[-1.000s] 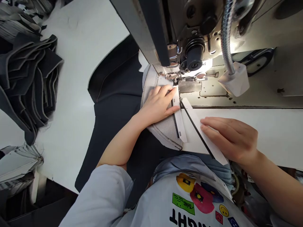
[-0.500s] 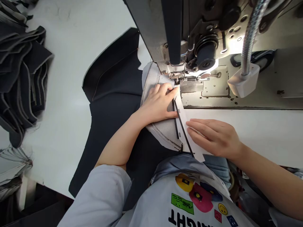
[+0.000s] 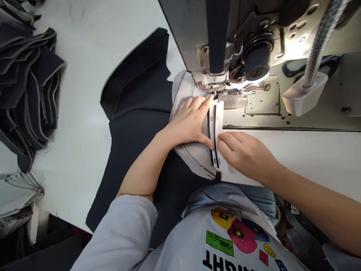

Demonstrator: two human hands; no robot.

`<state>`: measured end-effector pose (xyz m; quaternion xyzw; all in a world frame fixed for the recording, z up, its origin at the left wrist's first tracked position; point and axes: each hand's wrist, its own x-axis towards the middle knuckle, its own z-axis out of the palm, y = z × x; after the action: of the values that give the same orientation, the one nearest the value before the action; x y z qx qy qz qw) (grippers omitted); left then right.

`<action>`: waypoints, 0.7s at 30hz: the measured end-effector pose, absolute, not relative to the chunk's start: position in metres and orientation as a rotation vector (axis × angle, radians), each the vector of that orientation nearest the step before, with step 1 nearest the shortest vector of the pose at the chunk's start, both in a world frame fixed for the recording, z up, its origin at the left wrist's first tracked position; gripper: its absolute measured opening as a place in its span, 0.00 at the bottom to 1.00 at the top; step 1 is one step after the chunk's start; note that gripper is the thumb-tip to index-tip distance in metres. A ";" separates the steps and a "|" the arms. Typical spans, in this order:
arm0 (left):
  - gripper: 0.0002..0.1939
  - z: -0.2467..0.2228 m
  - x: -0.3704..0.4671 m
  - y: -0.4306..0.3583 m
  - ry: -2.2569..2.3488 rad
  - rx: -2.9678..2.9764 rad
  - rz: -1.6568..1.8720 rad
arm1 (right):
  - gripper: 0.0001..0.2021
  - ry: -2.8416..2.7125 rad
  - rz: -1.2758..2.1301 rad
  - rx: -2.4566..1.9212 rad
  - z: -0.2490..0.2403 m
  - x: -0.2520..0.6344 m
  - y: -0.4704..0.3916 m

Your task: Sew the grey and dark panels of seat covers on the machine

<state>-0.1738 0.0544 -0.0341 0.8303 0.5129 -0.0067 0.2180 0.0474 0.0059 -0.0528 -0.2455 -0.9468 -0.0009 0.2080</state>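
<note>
My left hand (image 3: 188, 122) lies with thumb and fingers spread on a grey mesh panel (image 3: 194, 154), its index fingertip close to the needle area of a sewing machine (image 3: 216, 88). Under the mesh panel spreads a large black fabric piece (image 3: 138, 139). Along the panel's right edge runs a white strip (image 3: 220, 116) with a black line, roughly parallel to that edge. At the strip's lower right side, my right hand (image 3: 239, 152) has its fingers bent together, pinching the strip's edge.
A stack of dark fabric pieces (image 3: 31, 90) lies at the left of the white table (image 3: 79, 75). A lamp on a flexible metal neck (image 3: 304, 94) hangs at the right, near a black oval object (image 3: 310, 69).
The white strip has swung from a slant to line up beside the mesh panel's edge. My right hand has shifted slightly left and up, its fingers now curled. My left thumb has moved down.
</note>
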 end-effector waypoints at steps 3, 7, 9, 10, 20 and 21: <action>0.71 -0.032 -0.174 0.054 1.417 2.262 -0.044 | 0.13 -2.625 -0.052 -0.632 -0.050 0.048 0.006; 0.70 -0.029 -0.173 0.054 1.417 2.252 -0.057 | 0.12 -2.581 -0.117 -0.593 -0.048 0.049 0.008; 0.69 -0.028 -0.173 0.053 1.409 2.262 -0.048 | 0.11 -2.563 -0.119 -0.568 -0.048 0.049 0.008; 0.68 -0.027 -0.173 0.053 1.410 2.267 -0.044 | 0.11 -2.555 -0.117 -0.564 -0.049 0.049 0.009; 0.68 -0.025 -0.173 0.052 1.422 2.290 -0.083 | 0.14 -2.634 -0.099 -0.652 -0.051 0.042 0.009; 0.68 -0.025 -0.173 0.052 1.420 2.293 -0.086 | 0.14 -2.639 -0.083 -0.659 -0.051 0.041 0.008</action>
<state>-0.1733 0.0520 -0.0249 0.8290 0.5133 -0.0312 0.2199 0.0414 0.0083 -0.0512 -0.2369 -0.9484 -0.0297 0.2085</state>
